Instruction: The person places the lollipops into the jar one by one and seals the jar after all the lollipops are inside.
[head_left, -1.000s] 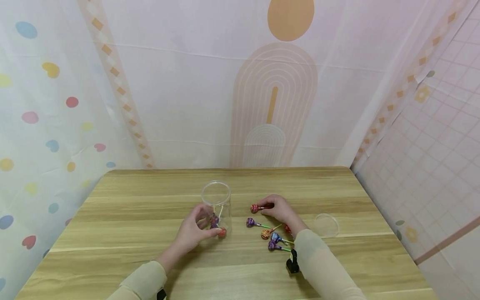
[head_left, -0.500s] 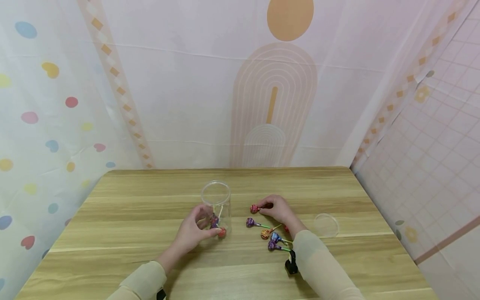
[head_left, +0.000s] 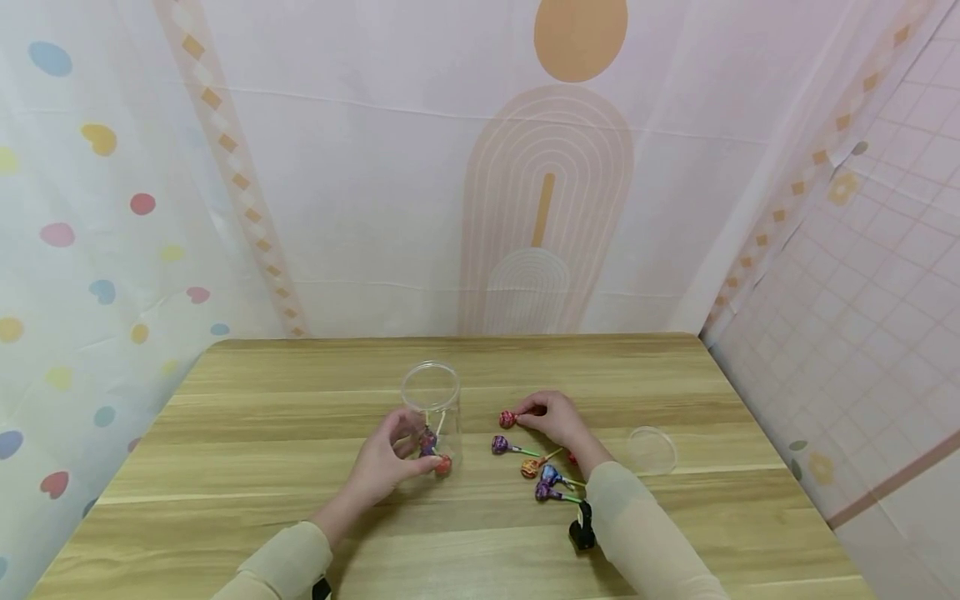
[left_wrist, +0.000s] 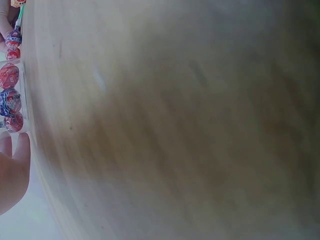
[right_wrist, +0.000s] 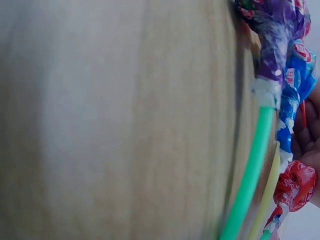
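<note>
Left hand (head_left: pixel 390 462) grips the clear jar (head_left: pixel 432 412), right hand (head_left: pixel 558 419) pinches a red lollipop (head_left: pixel 508 418); loose lollipops (head_left: pixel 542 479) and a lid (head_left: pixel 651 450) lie on the desk (head_left: pixel 262 433).

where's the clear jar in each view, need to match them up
Head: the clear jar stands left of centre on the table, held by the left hand.
Left wrist: only a sliver at the far left edge, wrapped lollipops showing through it above the fingertips.
Right wrist: not in it.
Shared landmark: the wooden table top.
</note>
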